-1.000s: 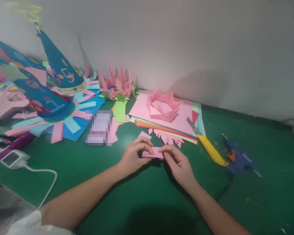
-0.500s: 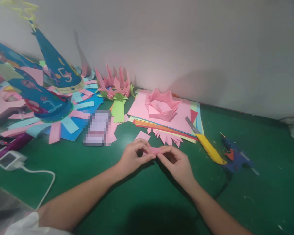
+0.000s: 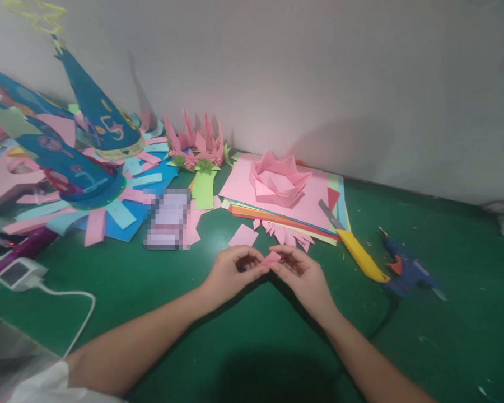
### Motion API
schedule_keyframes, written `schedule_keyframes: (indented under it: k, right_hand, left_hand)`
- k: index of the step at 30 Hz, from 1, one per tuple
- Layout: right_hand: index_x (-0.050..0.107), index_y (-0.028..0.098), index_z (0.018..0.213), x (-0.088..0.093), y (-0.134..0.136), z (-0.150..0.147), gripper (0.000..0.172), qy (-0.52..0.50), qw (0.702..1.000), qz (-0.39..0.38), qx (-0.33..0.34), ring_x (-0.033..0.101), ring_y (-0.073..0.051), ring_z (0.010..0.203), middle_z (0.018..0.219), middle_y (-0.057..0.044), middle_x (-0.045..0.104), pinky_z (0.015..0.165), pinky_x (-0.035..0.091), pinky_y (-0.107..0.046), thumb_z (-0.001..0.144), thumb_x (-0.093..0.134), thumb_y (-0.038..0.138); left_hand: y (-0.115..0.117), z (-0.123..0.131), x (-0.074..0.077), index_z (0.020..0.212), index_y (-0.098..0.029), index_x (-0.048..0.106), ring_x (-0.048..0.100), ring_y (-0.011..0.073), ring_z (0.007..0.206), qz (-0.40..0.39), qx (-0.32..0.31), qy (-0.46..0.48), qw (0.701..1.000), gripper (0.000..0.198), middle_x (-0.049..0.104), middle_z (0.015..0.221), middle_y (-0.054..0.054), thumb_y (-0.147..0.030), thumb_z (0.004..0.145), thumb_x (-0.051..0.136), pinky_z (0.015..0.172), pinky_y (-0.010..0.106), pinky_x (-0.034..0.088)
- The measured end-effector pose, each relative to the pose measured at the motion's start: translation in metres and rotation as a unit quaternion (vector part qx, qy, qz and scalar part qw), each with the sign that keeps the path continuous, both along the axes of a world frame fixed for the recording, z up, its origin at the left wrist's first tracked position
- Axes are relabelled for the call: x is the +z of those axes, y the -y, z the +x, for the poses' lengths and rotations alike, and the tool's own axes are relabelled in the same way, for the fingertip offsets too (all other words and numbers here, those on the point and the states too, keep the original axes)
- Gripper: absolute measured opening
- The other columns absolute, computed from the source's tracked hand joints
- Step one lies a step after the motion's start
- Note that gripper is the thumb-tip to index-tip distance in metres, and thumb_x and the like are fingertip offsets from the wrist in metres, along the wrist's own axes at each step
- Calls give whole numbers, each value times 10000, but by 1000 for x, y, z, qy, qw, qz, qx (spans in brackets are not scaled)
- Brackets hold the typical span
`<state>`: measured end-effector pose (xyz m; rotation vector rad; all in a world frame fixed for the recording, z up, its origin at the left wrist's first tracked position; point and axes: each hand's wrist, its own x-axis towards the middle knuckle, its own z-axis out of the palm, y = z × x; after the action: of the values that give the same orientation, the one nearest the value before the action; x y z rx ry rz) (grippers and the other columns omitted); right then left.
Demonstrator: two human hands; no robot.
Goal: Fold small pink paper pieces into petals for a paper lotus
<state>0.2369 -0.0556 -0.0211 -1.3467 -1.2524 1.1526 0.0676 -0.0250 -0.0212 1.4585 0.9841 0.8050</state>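
Note:
A small folded piece of pink paper [image 3: 271, 259] is pinched between my two hands, low over the green table [image 3: 243, 347]. My left hand [image 3: 235, 275] grips its left end between thumb and fingers. On the other side, the thumb and fingertips of my right hand [image 3: 300, 277] close on its right end. Just beyond the fingers lie a pink paper square [image 3: 243, 235] and several small folded pink pieces [image 3: 283, 232]. Behind them, a pink paper crown [image 3: 279, 182] with pointed petals rests on a stack of coloured sheets [image 3: 235, 182].
A yellow box cutter [image 3: 361, 257], its blade out, and a blue glue gun [image 3: 409, 271] lie to the right. At left are a blurred phone [image 3: 168, 218], blue cone hats [image 3: 96, 106] and a white device [image 3: 21, 274] with a cable. A finished pink crown [image 3: 197, 145] stands near the wall.
The pink paper has turned from level to slanting, its right end raised. My right fingers have shifted and opened slightly around it; my left fingertips have come down a little.

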Motion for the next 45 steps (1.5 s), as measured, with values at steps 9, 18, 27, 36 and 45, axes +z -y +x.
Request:
schedule_keyframes:
  k: [9, 18, 27, 36, 45]
  right_hand:
    - [646, 171, 735, 7, 1, -1, 249, 31, 999, -12, 20, 646, -169, 664, 720, -39, 697, 637, 542, -279, 747, 655, 419]
    - [635, 170, 714, 4, 1, 0, 261, 46, 999, -3, 1, 621, -153, 605, 665, -30, 674, 595, 530, -268, 742, 659, 429]
    - [619, 166, 691, 2, 3, -1, 279, 81, 997, -3, -17, 572, -134, 568, 626, -14, 632, 542, 477, -240, 757, 637, 436]
    - [625, 181, 713, 4, 2, -2, 226, 92, 996, 20, -12, 619, -164, 634, 705, -33, 682, 607, 508, -270, 776, 630, 399]
    - [661, 195, 742, -2, 4, 2, 227, 223, 973, 49, -25, 552, -148, 583, 673, -16, 654, 560, 425, -260, 826, 582, 390]
  left_hand:
    - [0, 1, -2, 776, -110, 630, 531, 77, 554, -30, -26, 28, 999, 260, 602, 650, 16, -348, 713, 713, 535, 185, 444]
    - [3, 1, -2, 801, -117, 578, 583, 71, 549, -77, 4, 67, 995, 278, 626, 690, 13, -350, 726, 712, 522, 163, 465]
    - [3, -1, -2, 725, -136, 531, 548, 60, 534, -24, 19, 51, 998, 234, 595, 644, -15, -293, 736, 704, 506, 156, 433]
    - [-5, -5, 4, 736, -172, 680, 598, 124, 647, 174, -20, -63, 983, 118, 670, 687, 22, -129, 783, 581, 645, 236, 466]
    - [-9, -9, -4, 800, -180, 702, 595, 124, 696, 254, -65, -122, 957, 175, 649, 769, 38, -142, 842, 536, 670, 231, 472]
